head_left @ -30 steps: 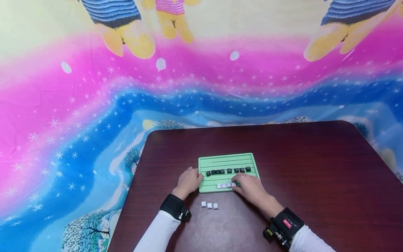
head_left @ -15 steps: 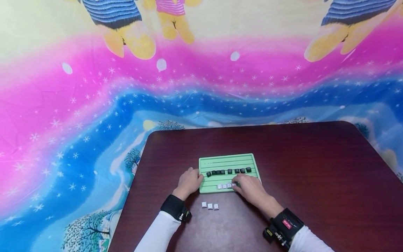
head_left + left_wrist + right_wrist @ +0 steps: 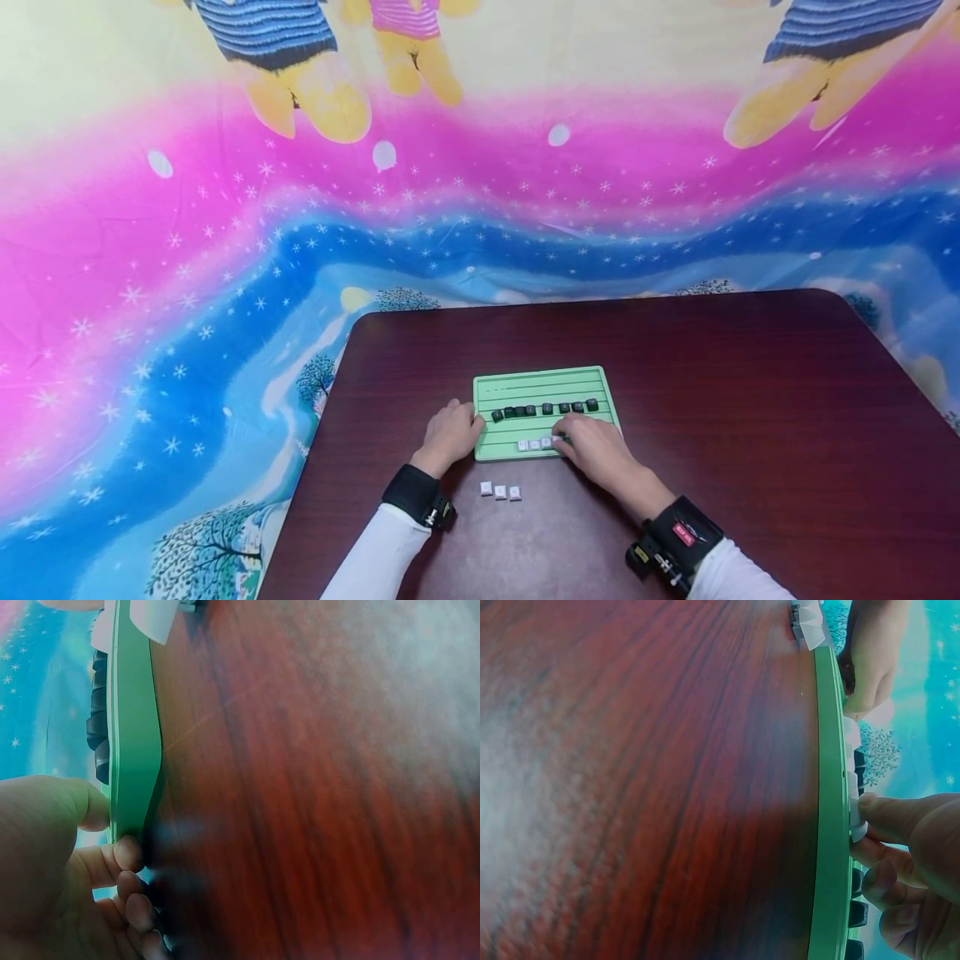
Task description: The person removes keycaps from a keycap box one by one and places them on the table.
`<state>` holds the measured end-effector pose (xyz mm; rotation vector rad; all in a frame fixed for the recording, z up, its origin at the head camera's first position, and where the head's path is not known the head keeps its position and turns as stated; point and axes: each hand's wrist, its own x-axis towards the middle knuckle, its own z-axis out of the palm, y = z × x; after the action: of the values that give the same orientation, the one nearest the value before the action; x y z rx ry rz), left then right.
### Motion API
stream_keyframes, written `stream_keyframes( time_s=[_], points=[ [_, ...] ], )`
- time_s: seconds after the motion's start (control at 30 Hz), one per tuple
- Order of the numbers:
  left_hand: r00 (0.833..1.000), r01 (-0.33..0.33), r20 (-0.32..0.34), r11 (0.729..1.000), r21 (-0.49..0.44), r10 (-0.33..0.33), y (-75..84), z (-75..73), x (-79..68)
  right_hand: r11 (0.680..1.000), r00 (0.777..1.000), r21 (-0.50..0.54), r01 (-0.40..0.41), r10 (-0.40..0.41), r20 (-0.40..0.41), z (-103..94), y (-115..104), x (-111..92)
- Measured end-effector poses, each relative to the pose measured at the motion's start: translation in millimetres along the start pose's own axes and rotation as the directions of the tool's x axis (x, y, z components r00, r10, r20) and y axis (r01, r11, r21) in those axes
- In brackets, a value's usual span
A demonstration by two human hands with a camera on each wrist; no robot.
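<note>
A light green tray (image 3: 537, 383) with ridged rows lies on the table. My left hand (image 3: 450, 433) grips its left edge, thumb on the rim and index finger against the side in the left wrist view. Across the tray's middle runs a row of several black keycaps (image 3: 547, 408). Nearer its front edge stands a short row of white keycaps (image 3: 534, 445). At the right end of that row, my right hand (image 3: 600, 450) pinches a white keycap (image 3: 859, 819) between thumb and index finger; the fingers partly cover it in the head view.
Three loose white keycaps (image 3: 500, 492) lie on the dark wood table (image 3: 720, 400), in front of the tray. A patterned cloth (image 3: 480, 167) hangs behind the table's far edge. Each wrist wears a black strap with a camera.
</note>
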<state>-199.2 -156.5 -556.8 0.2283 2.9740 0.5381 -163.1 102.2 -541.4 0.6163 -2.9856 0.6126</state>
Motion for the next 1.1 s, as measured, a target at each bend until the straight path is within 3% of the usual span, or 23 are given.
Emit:
stream_keyframes(
  time_s=[0.43, 1.1],
  points=[
    [1.0, 0.0, 0.001, 1.0, -0.007, 0.0, -0.9, 1.2, 0.0, 1.0, 1.0, -0.024, 0.0, -0.001, -0.003, -6.9, -3, -1],
    [1.0, -0.016, -0.006, 1.0, 0.001, 0.016, 2.6, -4.0, -2.6, 0.997, 0.995, -0.046, 0.067, -0.07, -0.073, -12.4, -12, -8]
  ],
)
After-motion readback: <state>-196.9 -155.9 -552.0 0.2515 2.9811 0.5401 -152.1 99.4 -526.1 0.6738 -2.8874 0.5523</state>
